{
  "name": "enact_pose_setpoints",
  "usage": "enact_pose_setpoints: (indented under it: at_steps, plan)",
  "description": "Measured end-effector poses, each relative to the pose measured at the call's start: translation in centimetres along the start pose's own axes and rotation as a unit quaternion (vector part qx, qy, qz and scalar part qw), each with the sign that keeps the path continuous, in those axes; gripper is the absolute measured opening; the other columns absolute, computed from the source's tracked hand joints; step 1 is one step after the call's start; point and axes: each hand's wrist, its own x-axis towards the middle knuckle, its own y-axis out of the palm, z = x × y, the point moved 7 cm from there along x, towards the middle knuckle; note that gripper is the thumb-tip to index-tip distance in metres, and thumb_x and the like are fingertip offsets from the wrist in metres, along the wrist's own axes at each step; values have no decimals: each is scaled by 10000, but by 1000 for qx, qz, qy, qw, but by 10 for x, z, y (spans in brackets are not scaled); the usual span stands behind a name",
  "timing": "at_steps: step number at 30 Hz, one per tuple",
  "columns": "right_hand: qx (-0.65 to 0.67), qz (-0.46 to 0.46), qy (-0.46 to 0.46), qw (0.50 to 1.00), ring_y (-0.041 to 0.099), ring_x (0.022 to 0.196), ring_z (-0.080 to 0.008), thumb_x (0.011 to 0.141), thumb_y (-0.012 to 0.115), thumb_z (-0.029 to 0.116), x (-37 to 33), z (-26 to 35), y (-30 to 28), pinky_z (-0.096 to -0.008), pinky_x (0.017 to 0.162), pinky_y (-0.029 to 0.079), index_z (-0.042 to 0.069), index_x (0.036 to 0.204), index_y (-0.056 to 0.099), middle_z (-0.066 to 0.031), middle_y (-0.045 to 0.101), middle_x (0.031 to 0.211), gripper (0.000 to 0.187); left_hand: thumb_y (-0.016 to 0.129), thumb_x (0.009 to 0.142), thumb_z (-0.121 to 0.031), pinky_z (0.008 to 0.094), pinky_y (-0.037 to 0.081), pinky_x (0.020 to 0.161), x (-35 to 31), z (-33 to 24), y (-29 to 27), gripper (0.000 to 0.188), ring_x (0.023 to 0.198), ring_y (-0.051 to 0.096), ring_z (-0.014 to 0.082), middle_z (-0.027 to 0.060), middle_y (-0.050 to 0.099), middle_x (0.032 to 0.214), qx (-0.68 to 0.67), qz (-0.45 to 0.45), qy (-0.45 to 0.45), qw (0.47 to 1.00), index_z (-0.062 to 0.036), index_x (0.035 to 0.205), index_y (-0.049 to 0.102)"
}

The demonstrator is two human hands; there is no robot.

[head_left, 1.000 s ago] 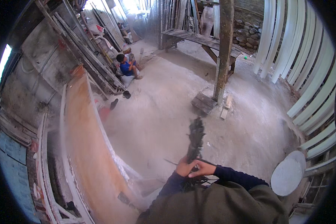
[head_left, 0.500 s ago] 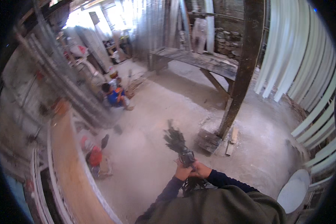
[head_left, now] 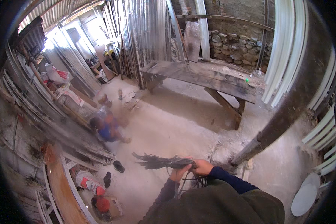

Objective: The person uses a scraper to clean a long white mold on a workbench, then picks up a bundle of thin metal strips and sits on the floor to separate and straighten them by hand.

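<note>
A bundle of thin dark strips (head_left: 164, 162) lies nearly level in front of me, its frayed end pointing left. My left hand (head_left: 180, 173) is closed around its middle from below. Close against it, my right hand (head_left: 203, 167) grips the bundle's right part, fingers curled and partly hidden. Loose dark strands (head_left: 199, 182) hang beneath both hands, in front of my dark green clothing.
A long wooden bench (head_left: 198, 74) stands ahead, with a leaning wooden post (head_left: 276, 123) to its right. A person in blue (head_left: 107, 130) sits on the floor at left. Dark shoes (head_left: 118, 166), a wooden board (head_left: 61, 186) and a white round disc (head_left: 305, 194) lie around.
The bundle has swung from pointing up and away to pointing left, both hands still on it. My view has shifted, and the post now appears farther right.
</note>
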Motion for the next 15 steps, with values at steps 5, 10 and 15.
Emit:
enact_pose_setpoints:
  at_steps: [5,10,15]
  plan:
    - [9,43,-5,999,563,712,-277,713,580,320,149,-8,-17,-334,656,424,67,924,554,-161,586,768,330,541,791,-123,290,368,837,125,50,-102,394,965,476,165,72,510,1012,-240,-55,-88,965,-11,1149,419]
    - [38,48,117,991,556,679,-231,683,607,326,255,-41,-66,-317,648,423,51,885,586,-143,595,742,342,552,791,-121,292,394,802,255,57,-126,356,912,502,148,56,525,985,-380,-42,-168,908,-41,1123,450]
    - [129,-71,144,978,527,645,-165,660,625,283,350,-119,-134,-288,620,416,34,845,610,-77,600,713,311,554,801,-185,283,403,756,394,22,-121,308,878,515,130,27,529,974,-160,55,-172,970,-52,1062,458]
